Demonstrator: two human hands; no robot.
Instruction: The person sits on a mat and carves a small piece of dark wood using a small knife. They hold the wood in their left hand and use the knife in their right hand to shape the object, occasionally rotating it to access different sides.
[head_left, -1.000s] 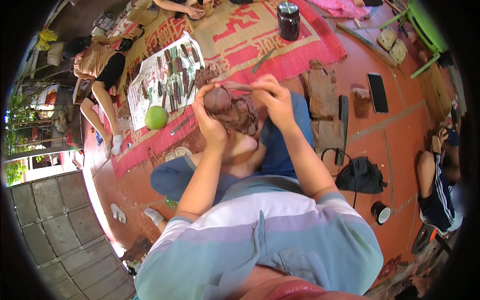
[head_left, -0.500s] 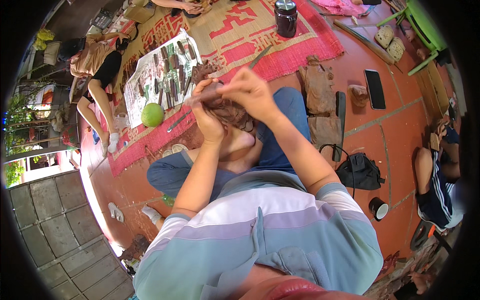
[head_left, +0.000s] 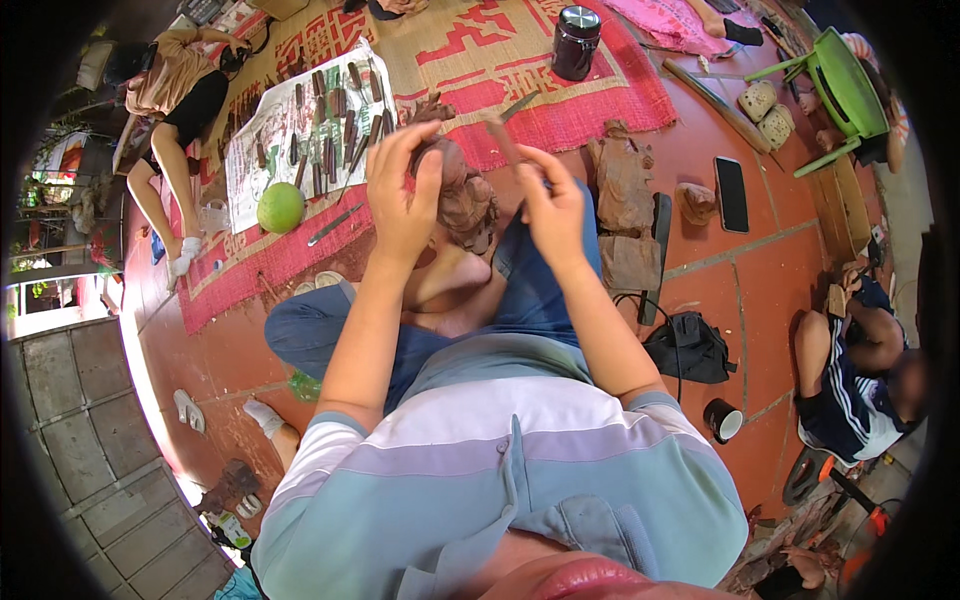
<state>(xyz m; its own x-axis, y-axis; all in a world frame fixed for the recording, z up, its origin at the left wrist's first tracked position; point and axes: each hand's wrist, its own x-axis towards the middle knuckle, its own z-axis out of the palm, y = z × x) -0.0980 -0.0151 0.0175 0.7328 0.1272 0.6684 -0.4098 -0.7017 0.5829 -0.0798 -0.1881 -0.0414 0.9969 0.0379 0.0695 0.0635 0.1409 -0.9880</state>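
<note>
A dark brown wood carving (head_left: 466, 205) with a curled, uneven surface rests by my crossed legs, between my two hands. My left hand (head_left: 402, 200) is raised at the carving's left side, fingers and thumb apart, with nothing seen in it; it hides part of the carving. My right hand (head_left: 553, 212) is closed on a narrow brown strip (head_left: 503, 142), which points up and left from the fingertips, above the carving's right side. Whether the strip is a tool handle or a folded sheet cannot be made out.
Several carving tools (head_left: 328, 160) lie on a printed sheet on the mat, near a green round fruit (head_left: 281, 208). A dark jar (head_left: 576, 45) stands beyond. To my right are wood blocks (head_left: 628, 190), a phone (head_left: 732, 195), a black pouch (head_left: 689, 347) and a cup (head_left: 723, 420). Other people sit around.
My hands have moved apart. The left has opened and come away from the brown strip, while the right has drawn to the right, still with it. The view has shifted slightly.
</note>
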